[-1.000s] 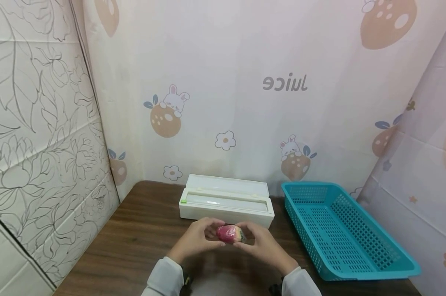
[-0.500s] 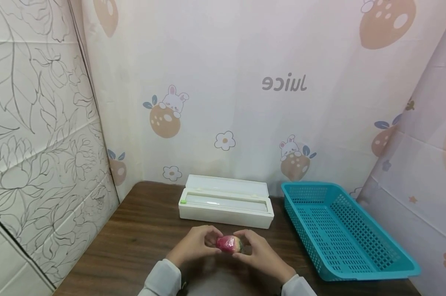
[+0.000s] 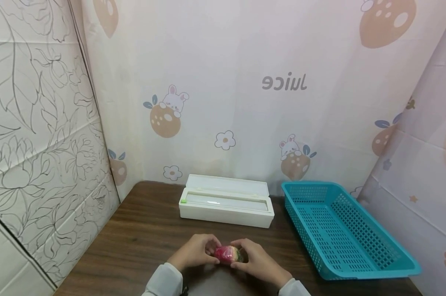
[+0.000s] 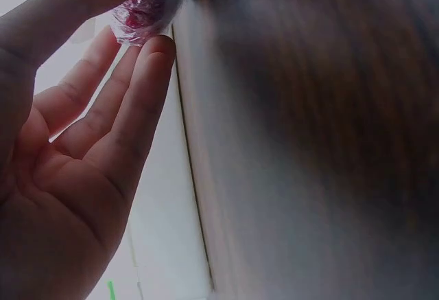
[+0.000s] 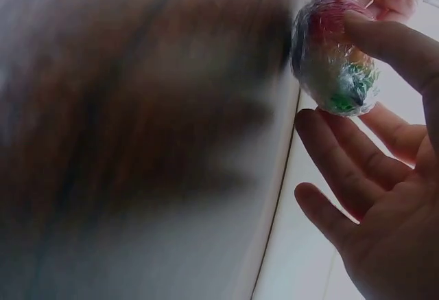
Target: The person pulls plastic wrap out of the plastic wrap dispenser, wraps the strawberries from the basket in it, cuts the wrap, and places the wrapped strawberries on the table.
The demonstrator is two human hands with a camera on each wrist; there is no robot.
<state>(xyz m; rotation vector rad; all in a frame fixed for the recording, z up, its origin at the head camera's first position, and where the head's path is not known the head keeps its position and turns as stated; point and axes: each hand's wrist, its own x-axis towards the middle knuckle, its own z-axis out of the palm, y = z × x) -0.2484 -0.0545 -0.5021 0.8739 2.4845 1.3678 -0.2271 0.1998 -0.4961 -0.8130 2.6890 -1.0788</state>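
Observation:
A small red, yellow and green fruit wrapped in clear film (image 3: 228,254) is held between both hands just above the dark wooden table (image 3: 141,238). My left hand (image 3: 197,251) pinches its left end; in the left wrist view the thumb and fingertips press the wrapped fruit (image 4: 147,8). My right hand (image 3: 255,260) pinches the right end, and in the right wrist view the thumb and fingers close on the film-wrapped fruit (image 5: 333,56).
A white film dispenser box (image 3: 225,200) with its lid up lies behind the hands. A teal perforated basket (image 3: 341,230) sits at the right. Patterned fabric walls close in the table at back and sides.
Both hands have drawn the wrapped fruit closer to me and lower toward the table, away from the dispenser box.

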